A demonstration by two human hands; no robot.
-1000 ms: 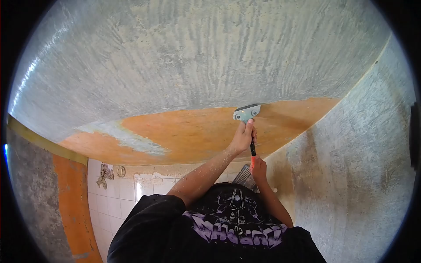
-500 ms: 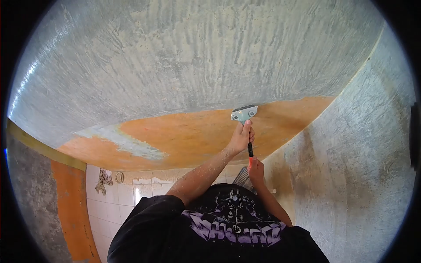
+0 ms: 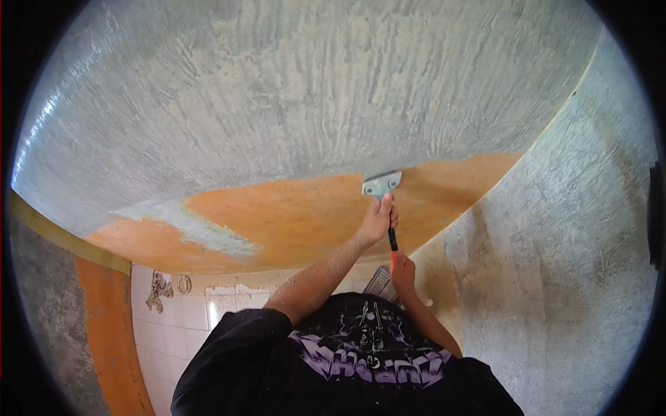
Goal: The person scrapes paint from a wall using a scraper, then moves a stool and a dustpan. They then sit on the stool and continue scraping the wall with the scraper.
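Note:
Both hands are on one long-handled scraper [image 3: 381, 184], with a wide metal blade and a black and red handle. My left hand [image 3: 377, 223] is closed around the handle just below the blade, thumb pointing up along it. Lower down, my right hand [image 3: 402, 276] grips the red end of the handle. The blade lies against the wall, at the edge where orange paint [image 3: 298, 215] meets the bare grey surface [image 3: 291, 104]. Whether its edge cuts into the paint cannot be made out.
At right a grey side wall [image 3: 548, 243] meets the painted wall in a corner. Below are white floor tiles [image 3: 170, 333], with a crumpled cloth [image 3: 159, 290] and a ring-shaped item [image 3: 184, 283]. A slotted grate-like object [image 3: 378, 281] shows beside my body.
The scraper and both hands have shifted slightly, the blade moving a little left and down. My hold on the handle looks the same.

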